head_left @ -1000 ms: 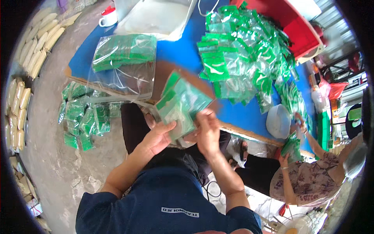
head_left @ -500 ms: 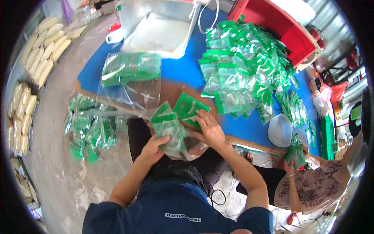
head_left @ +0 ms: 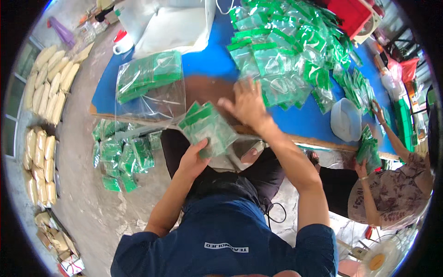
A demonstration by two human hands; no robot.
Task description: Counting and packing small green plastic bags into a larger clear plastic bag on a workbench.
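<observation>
My left hand (head_left: 195,156) grips a small fanned stack of green-and-clear plastic packets (head_left: 210,127) above my lap, thumb on top. Slightly blurred, my right hand (head_left: 250,105) is spread over the table edge, nothing visible in it. Its fingertips come close to a big heap of similar packets (head_left: 277,55) on the blue table (head_left: 207,62). Left of that heap lies a large clear bag (head_left: 157,101) with neatly stacked green packets (head_left: 150,74) in its far part. The bag's mouth hangs over the table edge beside the stack I hold.
More bundled packets (head_left: 122,157) lie low at the left. A white bin (head_left: 173,30) and a red-lidded white mug (head_left: 122,42) stand at the back. A whitish plastic tub (head_left: 346,120) sits near a co-worker (head_left: 387,196) holding packets (head_left: 368,150). Filled sacks (head_left: 40,161) line the left wall.
My right hand has left a green packet beside the stack and moved up toward the heap, fingers now spread. The co-worker's farther hand has reached up the table. The whole view has shifted.
</observation>
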